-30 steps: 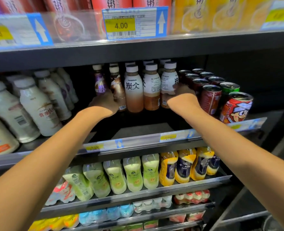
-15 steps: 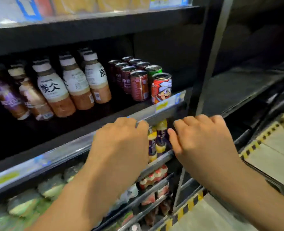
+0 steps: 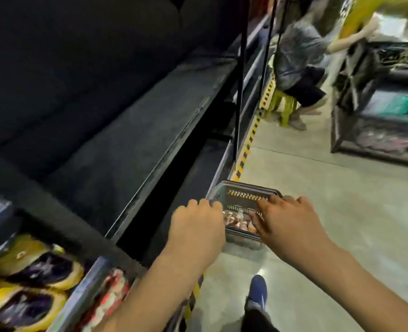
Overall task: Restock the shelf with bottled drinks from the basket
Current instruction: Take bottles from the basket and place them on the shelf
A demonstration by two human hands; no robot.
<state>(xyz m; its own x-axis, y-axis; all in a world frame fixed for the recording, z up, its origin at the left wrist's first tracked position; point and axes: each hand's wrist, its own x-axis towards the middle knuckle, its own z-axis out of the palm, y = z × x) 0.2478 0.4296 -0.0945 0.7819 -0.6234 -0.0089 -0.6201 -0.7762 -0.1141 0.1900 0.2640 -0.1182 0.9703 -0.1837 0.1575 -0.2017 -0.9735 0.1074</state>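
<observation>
A dark plastic basket [image 3: 246, 191] stands on the floor beside the shelf base, with several brownish bottled drinks [image 3: 235, 220] inside. My left hand [image 3: 198, 226] hovers over the basket's left side, fingers loosely curled and empty. My right hand [image 3: 286, 221] reaches over its right side with fingers spread, holding nothing. The dark shelf [image 3: 131, 130] runs along the left, and this stretch of it is bare. Yellow and purple bottles [image 3: 30, 279] lie on a lower shelf at the bottom left.
A yellow-black hazard strip [image 3: 250, 135] marks the shelf base along the grey floor. A person sits on a yellow stool [image 3: 284, 104] further down the aisle. A dark rack [image 3: 384, 111] stands at the right. My blue shoe [image 3: 258, 291] is below the basket.
My view swung from the bottles and cans on the shelf down and right to the floor basket. Both hands left the shelf and dropped toward the basket.
</observation>
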